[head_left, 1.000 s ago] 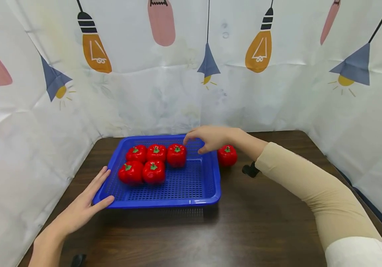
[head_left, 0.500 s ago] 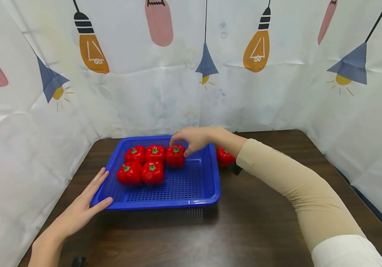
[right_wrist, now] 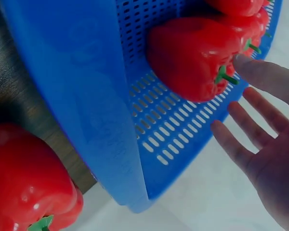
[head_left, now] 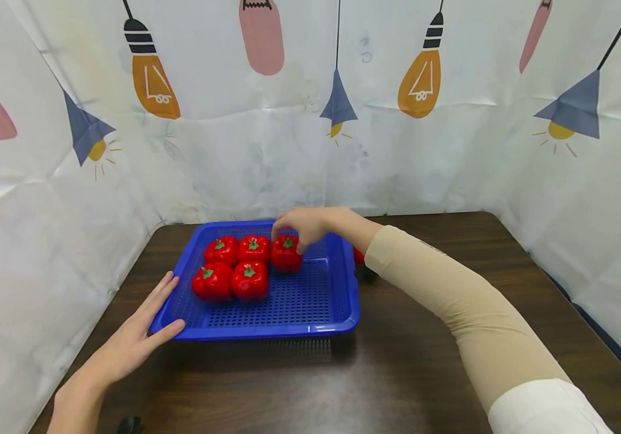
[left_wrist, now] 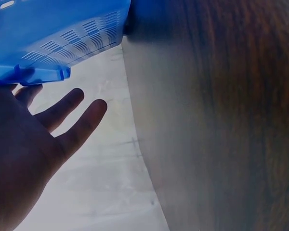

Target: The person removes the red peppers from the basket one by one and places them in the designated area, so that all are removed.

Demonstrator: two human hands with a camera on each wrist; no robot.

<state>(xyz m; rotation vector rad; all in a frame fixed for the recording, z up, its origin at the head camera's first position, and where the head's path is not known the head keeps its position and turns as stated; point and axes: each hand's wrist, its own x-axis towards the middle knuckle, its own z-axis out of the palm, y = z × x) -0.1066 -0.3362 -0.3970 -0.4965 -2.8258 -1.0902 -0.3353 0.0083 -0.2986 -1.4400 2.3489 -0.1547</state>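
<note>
A blue basket [head_left: 310,301] holds several red bell peppers with green stems. Over the rightmost one, a bell pepper [head_left: 287,259] in the back row, my right hand [head_left: 310,224] arches from above. In the right wrist view the thumb of the right hand [right_wrist: 279,173] is near or touching that bell pepper [right_wrist: 197,60] by its stem, and the other fingers are spread, with gaps to it. My left hand [head_left: 126,343], fingers straight and thumb spread, rests at the basket's front left corner. Beneath the basket [left_wrist: 72,41], the left wrist view shows the left hand [left_wrist: 24,149] with loose fingers.
Another red bell pepper [right_wrist: 33,178] lies on the table just outside the basket's right side, mostly hidden by the right forearm in the head view. The dark wooden table [head_left: 397,361] is bordered by a white printed curtain [head_left: 234,163].
My right hand has moved left from the basket's right rim to above the rightmost bell pepper, its forearm now covering most of the pepper outside. The left hand and basket stay put.
</note>
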